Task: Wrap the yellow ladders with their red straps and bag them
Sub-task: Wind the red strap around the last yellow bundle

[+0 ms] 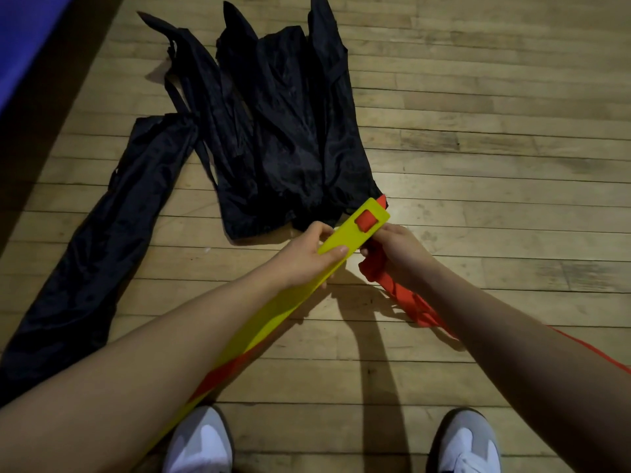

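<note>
A stack of flat yellow ladder rungs (345,240) slants from my feet up toward the middle of the floor. My left hand (309,254) grips the stack just below its far end, thumb on top. A red strap (403,295) passes through a slot near that end and shows as a red square (366,220). My right hand (392,249) holds a bunched length of this strap beside the rungs; the rest trails off to the right. Another turn of red strap (232,367) crosses the stack lower down. Several black bags (283,138) lie crumpled on the floor just beyond the rungs.
One long black bag (102,254) stretches out at the left. The wooden floor (495,131) spreads to the right. A blue mat (24,39) borders the upper left corner. My two white shoes (201,442) stand at the bottom edge.
</note>
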The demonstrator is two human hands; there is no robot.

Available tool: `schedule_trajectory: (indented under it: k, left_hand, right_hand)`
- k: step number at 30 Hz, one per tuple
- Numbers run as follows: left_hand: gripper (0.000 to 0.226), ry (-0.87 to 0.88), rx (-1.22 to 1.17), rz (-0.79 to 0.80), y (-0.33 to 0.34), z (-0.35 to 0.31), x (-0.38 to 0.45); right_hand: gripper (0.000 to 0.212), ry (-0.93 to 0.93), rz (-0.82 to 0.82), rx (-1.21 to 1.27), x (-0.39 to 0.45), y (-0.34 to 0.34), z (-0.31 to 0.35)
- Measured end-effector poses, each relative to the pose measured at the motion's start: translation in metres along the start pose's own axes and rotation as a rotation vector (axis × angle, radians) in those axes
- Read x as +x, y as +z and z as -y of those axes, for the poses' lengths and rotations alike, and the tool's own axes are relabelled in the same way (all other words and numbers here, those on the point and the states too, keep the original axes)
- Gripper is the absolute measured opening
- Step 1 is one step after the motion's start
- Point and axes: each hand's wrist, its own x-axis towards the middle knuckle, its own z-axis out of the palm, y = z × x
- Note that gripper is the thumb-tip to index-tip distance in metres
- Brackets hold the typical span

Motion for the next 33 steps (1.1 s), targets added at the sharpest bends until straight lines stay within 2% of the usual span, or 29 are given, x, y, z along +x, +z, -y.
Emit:
schedule_trajectory:
  k: [4,7,9,12,13,17,19,21,24,28,33]
  left_hand:
    - [0.022,-0.004,0.013,-0.020,-0.003,0.001,0.001]
    - [0.030,0.022,0.115,-0.058,-0.005,0.002,0.003]
    - [0.030,0.035,0.128,-0.054,-0.007,0.000,0.004]
    - [0.017,0.027,-0.011,0.035,-0.006,0.000,0.001]
    - [0.014,0.024,0.002,0.017,-0.005,0.002,-0.001]
    - [0.014,0.004,0.301,-0.157,0.000,0.014,-0.004]
    - [0.024,0.013,0.393,-0.209,0.006,0.017,-0.006]
    - [0.039,0.004,0.402,-0.186,0.014,0.018,-0.006]
    - [0.055,-0.089,0.407,-0.111,0.024,0.010,-0.008]
    - [0.044,-0.110,0.370,-0.152,0.013,0.003,-0.004]
    - [0.018,0.058,0.513,-0.297,-0.017,0.001,-0.003]
  right_hand:
    - [0.027,-0.086,-0.136,-0.313,-0.006,-0.004,0.006]
    - [0.028,-0.100,-0.195,-0.311,-0.007,0.001,0.006]
    - [0.026,-0.064,-0.143,-0.196,-0.008,0.003,0.007]
    - [0.025,0.025,0.006,-0.022,-0.008,-0.002,0.011]
    - [0.025,0.050,0.038,-0.005,-0.008,-0.005,0.012]
    - [0.022,0.102,0.144,-0.121,-0.012,-0.007,0.013]
    - [0.020,0.132,0.194,-0.128,-0.013,-0.002,0.014]
    - [0.021,0.130,0.196,-0.093,-0.011,0.005,0.014]
    - [0.026,0.062,0.072,-0.082,-0.004,0.012,0.015]
    - [0.027,0.043,-0.028,-0.030,0.003,0.013,0.012]
    - [0.025,0.028,-0.017,-0.052,0.000,0.007,0.005]
